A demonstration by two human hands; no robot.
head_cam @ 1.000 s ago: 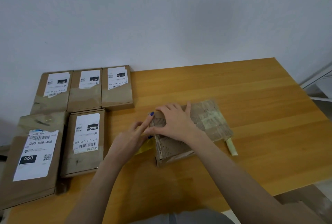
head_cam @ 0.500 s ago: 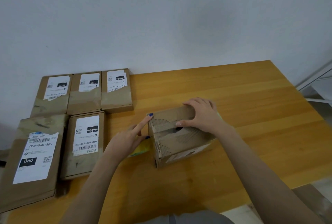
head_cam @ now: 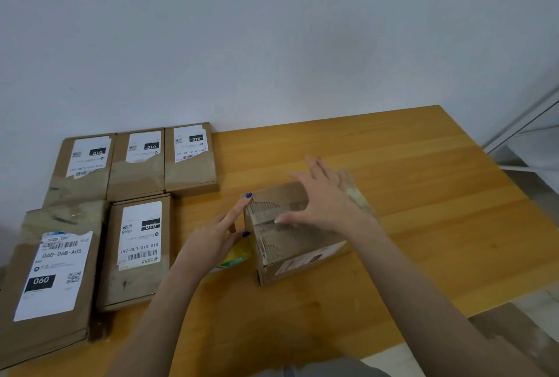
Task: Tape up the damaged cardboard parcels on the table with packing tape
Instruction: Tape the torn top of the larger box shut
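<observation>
Mid-table (head_cam: 423, 210), the damaged cardboard box (head_cam: 302, 243) lies with its long axis 8-to-2 o'clock, its skin torn to bare corrugation beside the top seam. The right hand (head_cam: 320, 201) spreads its fingers over the top. The left hand (head_cam: 211, 243), at the box's 9 o'clock, sets a straight index on the corner; whether it grips the yellow-green object (head_cam: 234, 258) beneath it, I cannot tell.

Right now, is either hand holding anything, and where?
Neither clearly grips. The right hand spreads open over the torn cardboard box; the left hand touches its corner with a fingertip. Whether it holds the yellow object beneath is unclear.
</observation>
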